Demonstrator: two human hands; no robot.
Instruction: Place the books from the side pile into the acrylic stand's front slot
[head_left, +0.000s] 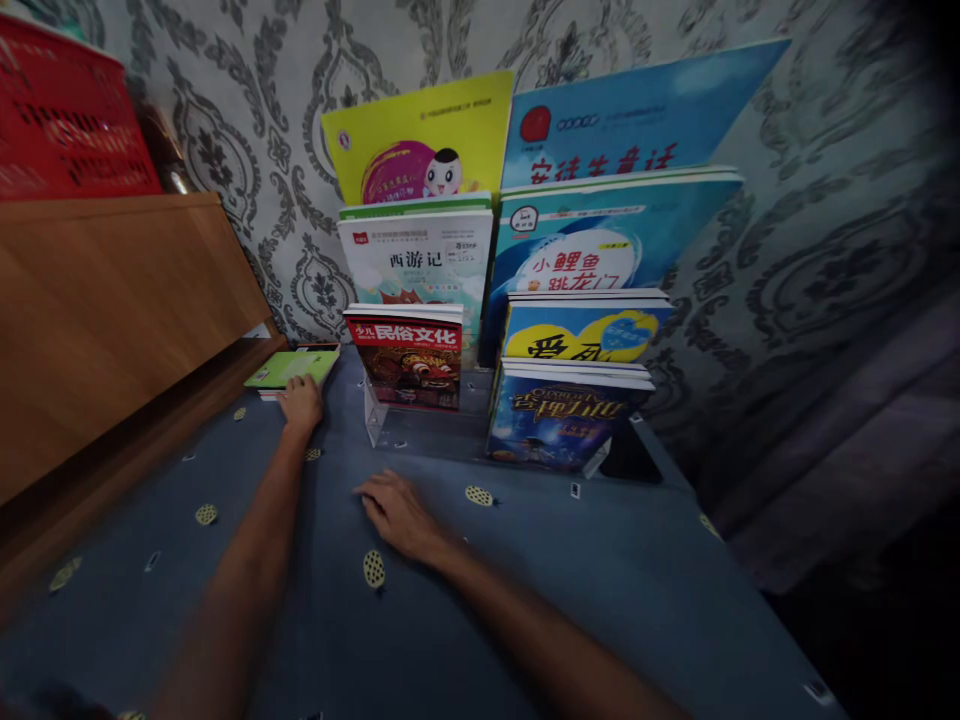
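Observation:
At the left back of the table, my left hand (301, 402) grips the near edge of a light-green book (289, 369), its fingers over the cover. That book lies flat on a small pile of other books. My right hand (396, 512) is over the tabletop, in front of the book stand, holding nothing; its index finger points left and its fingers are loosely apart. Upright in the clear stand (375, 420) are a red-and-dark book (409, 365), a white book (416, 250), a blue starry book (555, 425) and several more behind them.
A yellow book (420, 130) and a tall blue book (637, 110) lean at the back by the patterned wall (315, 60). A wooden panel (112, 300) borders the left side, with a red basket (67, 120) on top. A dark-blue cloth (390, 650) covers the table.

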